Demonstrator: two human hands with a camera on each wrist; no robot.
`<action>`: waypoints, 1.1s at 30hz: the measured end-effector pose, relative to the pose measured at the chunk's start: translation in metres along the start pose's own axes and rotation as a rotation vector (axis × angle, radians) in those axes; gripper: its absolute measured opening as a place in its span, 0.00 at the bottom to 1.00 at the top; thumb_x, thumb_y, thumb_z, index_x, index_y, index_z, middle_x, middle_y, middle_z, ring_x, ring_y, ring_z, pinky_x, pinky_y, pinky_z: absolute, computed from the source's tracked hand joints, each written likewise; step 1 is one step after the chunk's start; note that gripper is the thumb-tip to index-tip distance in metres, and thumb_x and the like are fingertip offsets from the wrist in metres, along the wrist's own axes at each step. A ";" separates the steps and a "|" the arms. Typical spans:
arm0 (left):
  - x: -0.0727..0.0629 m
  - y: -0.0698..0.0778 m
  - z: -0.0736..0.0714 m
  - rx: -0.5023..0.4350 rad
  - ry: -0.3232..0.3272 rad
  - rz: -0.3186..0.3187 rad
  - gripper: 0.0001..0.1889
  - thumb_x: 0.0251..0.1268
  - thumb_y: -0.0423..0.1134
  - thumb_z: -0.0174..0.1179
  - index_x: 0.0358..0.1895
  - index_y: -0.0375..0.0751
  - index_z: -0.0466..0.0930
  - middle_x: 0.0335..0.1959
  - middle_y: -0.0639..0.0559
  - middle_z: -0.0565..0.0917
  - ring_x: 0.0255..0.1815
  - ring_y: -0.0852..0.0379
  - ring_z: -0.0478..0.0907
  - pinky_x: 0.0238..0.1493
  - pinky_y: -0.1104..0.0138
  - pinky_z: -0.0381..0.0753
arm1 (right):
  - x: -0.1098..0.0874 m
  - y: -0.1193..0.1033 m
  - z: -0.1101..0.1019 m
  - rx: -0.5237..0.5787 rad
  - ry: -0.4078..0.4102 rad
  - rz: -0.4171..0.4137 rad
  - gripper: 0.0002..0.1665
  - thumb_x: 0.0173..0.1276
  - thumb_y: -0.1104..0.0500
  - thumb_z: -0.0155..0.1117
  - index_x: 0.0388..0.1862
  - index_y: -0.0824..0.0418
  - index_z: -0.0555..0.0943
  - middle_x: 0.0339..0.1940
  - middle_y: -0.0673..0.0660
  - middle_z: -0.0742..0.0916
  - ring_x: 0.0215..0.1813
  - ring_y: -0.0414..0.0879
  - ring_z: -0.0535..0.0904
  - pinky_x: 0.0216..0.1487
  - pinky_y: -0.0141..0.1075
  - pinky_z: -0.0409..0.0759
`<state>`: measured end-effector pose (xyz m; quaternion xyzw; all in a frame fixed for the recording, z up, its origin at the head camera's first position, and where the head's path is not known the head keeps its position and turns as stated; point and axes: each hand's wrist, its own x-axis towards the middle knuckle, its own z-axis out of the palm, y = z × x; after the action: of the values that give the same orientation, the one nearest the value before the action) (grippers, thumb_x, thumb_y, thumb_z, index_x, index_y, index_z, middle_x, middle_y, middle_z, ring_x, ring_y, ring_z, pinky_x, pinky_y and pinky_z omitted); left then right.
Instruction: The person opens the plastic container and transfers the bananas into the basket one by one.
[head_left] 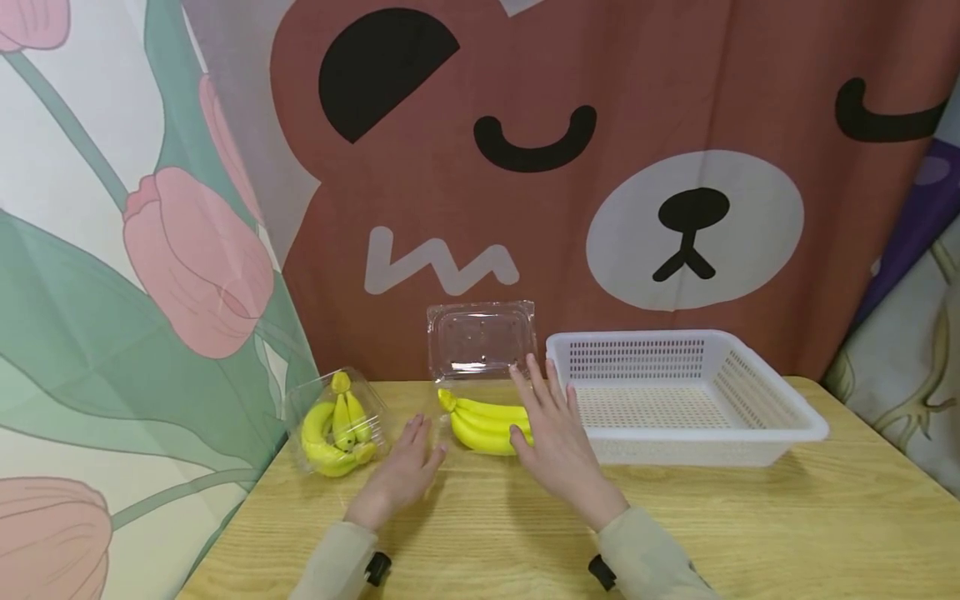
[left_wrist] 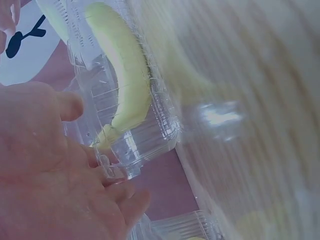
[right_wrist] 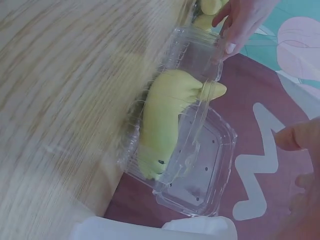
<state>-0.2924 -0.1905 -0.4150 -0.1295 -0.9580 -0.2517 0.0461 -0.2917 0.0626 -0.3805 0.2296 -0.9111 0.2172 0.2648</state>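
One bunch of bananas (head_left: 483, 427) lies inside a clear plastic box (left_wrist: 145, 145) on the bench (head_left: 480, 533), its lid (head_left: 480, 346) raised behind. The fruit looks plump, smooth and bright yellow — stem end to the left, with a small dark spot at the other end. The left hand (head_left: 401, 475) is beside the box's left end, fingers loose and gripping nothing; I can't tell whether they touch it. The right hand (head_left: 555, 442), also unclenched and holding nothing, spreads its fingers by the right end, near a white basket (head_left: 705, 434).
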 end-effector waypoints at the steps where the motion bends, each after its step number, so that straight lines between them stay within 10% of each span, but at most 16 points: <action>1: 0.000 0.000 0.000 0.004 0.000 0.001 0.39 0.79 0.59 0.37 0.77 0.29 0.48 0.79 0.38 0.45 0.78 0.42 0.41 0.75 0.48 0.47 | 0.000 0.000 0.000 0.002 0.002 0.005 0.51 0.68 0.54 0.62 0.82 0.47 0.44 0.81 0.50 0.41 0.79 0.49 0.29 0.73 0.64 0.38; 33: 0.001 0.004 0.005 0.184 0.002 0.000 0.32 0.82 0.52 0.35 0.76 0.31 0.54 0.79 0.36 0.46 0.78 0.39 0.45 0.74 0.47 0.51 | 0.000 -0.003 0.025 0.063 -0.206 -0.035 0.24 0.72 0.56 0.62 0.65 0.61 0.77 0.73 0.62 0.70 0.77 0.60 0.53 0.73 0.61 0.52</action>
<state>-0.2923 -0.1842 -0.4175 -0.1243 -0.9770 -0.1630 0.0588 -0.2997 0.0476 -0.3985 0.2746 -0.9221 0.2164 0.1660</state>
